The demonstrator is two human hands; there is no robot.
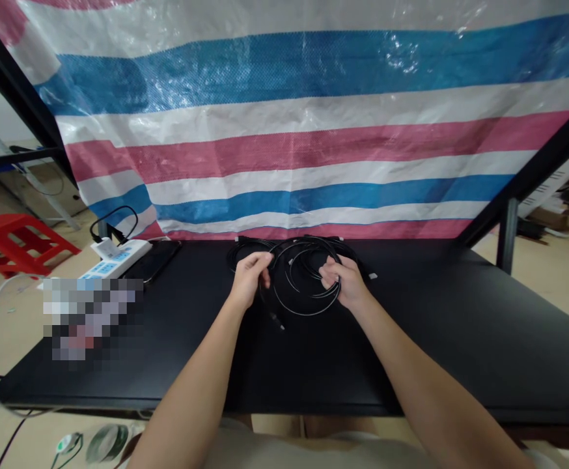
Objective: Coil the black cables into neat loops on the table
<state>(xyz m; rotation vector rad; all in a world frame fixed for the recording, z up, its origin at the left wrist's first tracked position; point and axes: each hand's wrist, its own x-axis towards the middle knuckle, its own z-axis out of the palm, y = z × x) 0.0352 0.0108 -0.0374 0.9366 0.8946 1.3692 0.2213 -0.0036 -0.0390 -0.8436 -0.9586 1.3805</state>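
A black cable (308,314) hangs in loose loops between my hands, over the black table. My right hand (346,280) is closed around the right side of the loops. On the left, my left hand (252,277) pinches the cable near its free end, and a connector (278,322) with a metal tip dangles below it. Behind my hands lie more coiled black cables (245,245) near the table's back edge. A small white tag (373,276) shows just right of my right hand.
A white power strip (118,260) with a plugged-in adapter stands at the table's left, beside a dark phone (155,260). Nearer is a blurred-out patch. A striped plastic sheet (289,150) closes off the back. A red stool (21,244) is on the floor at left.
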